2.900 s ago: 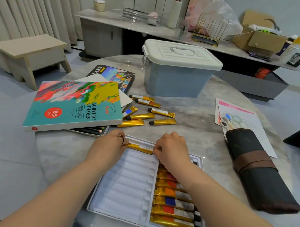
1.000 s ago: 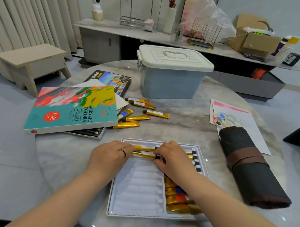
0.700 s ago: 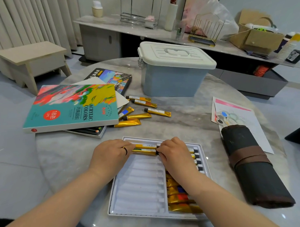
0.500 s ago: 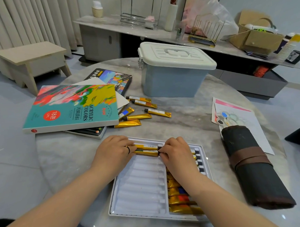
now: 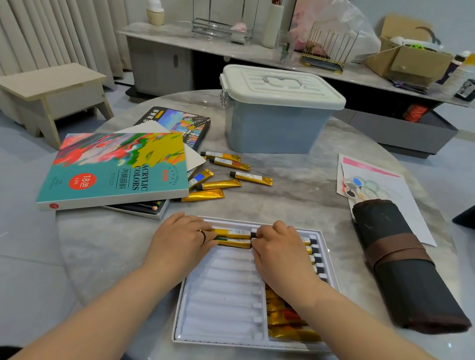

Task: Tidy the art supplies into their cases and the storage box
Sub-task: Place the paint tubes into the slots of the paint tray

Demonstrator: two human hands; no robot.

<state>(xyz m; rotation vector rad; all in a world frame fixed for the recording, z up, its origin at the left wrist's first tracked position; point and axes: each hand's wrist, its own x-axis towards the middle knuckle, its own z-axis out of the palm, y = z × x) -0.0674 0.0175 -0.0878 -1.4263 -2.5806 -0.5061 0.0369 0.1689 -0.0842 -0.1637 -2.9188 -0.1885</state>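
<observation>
A white plastic tray (image 5: 221, 301) lies in front of me on the marble table (image 5: 298, 194). Its right column holds several gold paint tubes (image 5: 287, 316). Two more tubes lie in the top slots of the left column. My left hand (image 5: 179, 238) and my right hand (image 5: 282, 248) hold the ends of the lower tube (image 5: 236, 243), the right one at its black cap. Several loose gold tubes (image 5: 220, 184) lie further back. The grey storage box (image 5: 277, 124) stands behind them with its white lid on.
The colourful acrylic box lid (image 5: 112, 168) rests on a pencil tin (image 5: 140, 207) at the left, near a black box (image 5: 180, 122). A rolled dark brush wrap (image 5: 395, 268) and a painted sheet (image 5: 376, 185) lie at the right.
A first tube went into the top left slot. A second tube was taken from the loose pile and now sits in the slot below it, with both hands on its ends.
</observation>
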